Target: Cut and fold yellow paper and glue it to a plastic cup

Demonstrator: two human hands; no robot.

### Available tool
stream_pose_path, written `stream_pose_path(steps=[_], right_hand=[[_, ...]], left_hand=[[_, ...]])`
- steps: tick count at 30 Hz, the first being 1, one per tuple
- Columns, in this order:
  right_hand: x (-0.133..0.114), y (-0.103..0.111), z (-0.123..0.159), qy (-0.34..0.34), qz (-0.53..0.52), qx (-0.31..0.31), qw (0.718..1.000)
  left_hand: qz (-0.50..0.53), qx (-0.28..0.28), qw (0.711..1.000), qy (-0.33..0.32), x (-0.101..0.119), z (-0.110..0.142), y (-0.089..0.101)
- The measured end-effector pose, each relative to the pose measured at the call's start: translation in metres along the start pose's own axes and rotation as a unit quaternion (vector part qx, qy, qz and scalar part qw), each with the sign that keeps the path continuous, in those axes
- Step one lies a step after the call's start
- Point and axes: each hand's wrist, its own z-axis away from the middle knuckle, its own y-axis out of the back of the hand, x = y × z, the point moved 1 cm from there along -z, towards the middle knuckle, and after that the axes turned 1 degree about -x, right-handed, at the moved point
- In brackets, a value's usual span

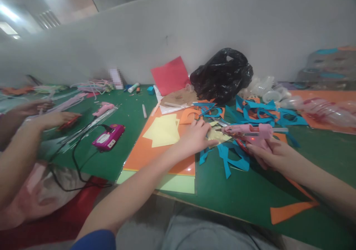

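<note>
Reader: Which hand has the pink hot glue gun (247,130)?

Recorder: Right hand (264,153), fingers closed around the grip. Gun sits above the blue cut scraps (236,157) on the green table mat (244,194), just right of the other hand.

Reader: Orientation?

Recorder: Long axis close to level, running across the view. Nozzle points left, toward the pale yellow paper scrap (218,135); glue stick (280,130) projects from the rear, to the right.

Reader: Other hand?

Recorder: Left hand (194,138) is apart from the right, fingers extended, fingertips (214,143) at the scrap's edge. Whether they pin it down, I cannot tell.

Reader: Handling note?

Recorder: Judgement only: with the nozzle this near, keep the fingertips behind its line and the barrel steady, so hot glue stays off the skin.

Reader: Surroundings?

Recorder: Orange sheet (158,150) lies left of the left hand. Further left, a co-worker's hand (55,120) works near a corded magenta device (108,137)
</note>
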Motion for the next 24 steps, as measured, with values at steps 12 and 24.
stream_pose_path(steps=[12, 24], right_hand=[[0.012, -0.002, -0.004, -0.028, 0.010, 0.012, 1.000], [0.007, -0.001, -0.003, -0.008, -0.011, 0.009, 1.000]], left_hand=[[0.002, 0.005, 1.000, 0.003, -0.003, -0.001, -0.005], [0.005, 0.000, 1.000, -0.003, -0.001, -0.001, -0.002]])
